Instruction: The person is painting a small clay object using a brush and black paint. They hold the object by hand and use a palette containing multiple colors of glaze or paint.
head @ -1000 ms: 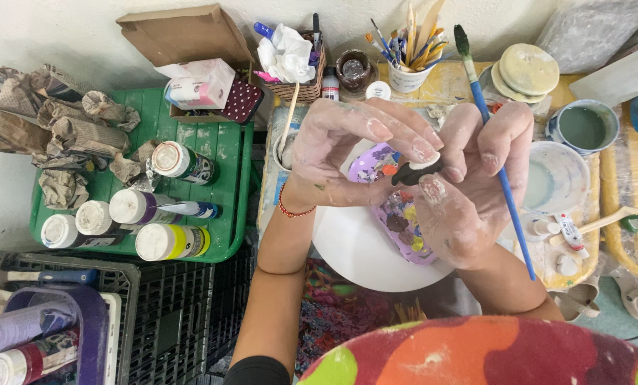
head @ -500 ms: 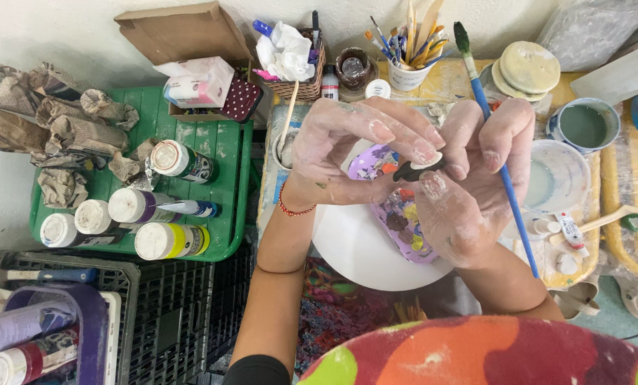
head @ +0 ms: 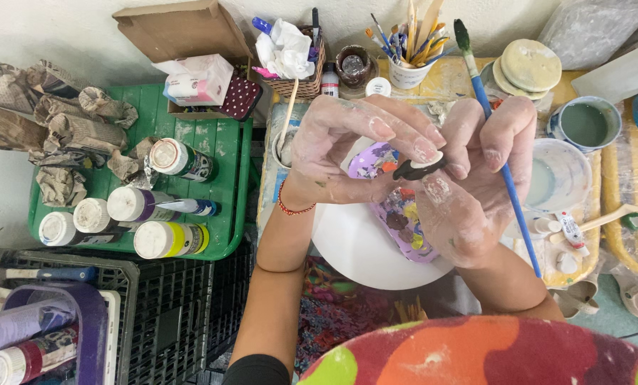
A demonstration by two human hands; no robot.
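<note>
Centrally, both hands meet over the white round plate (head: 354, 246), which serves as landmark. Left hand (head: 347, 146) has its grip closed on a small black-and-white piece (head: 420, 167), pinched between thumb and fingertips just above the plate's upper rim; held high and close, probably so its edge faces the eye. Right hand (head: 476, 178) also touches the piece with its fingertips while its grip keeps one blue-handled brush (head: 501, 160) clamped, bristles pointing up and away from the plate, apparently parked clear of wet paint. One purple palette (head: 397, 207) with mixed colour blots lies on the plate, partly under the hands, within easy reach. Left of the plate, one green tray (head: 215, 139) carries five paint bottles (head: 165, 239) laid on their sides, caps toward the viewer, plus crumpled paper. Beyond the plate, one cup of brushes (head: 411, 71); brush count unclear. Right of the plate, two water bowls (head: 583, 125). Both hands are smeared with pale residue.
</note>
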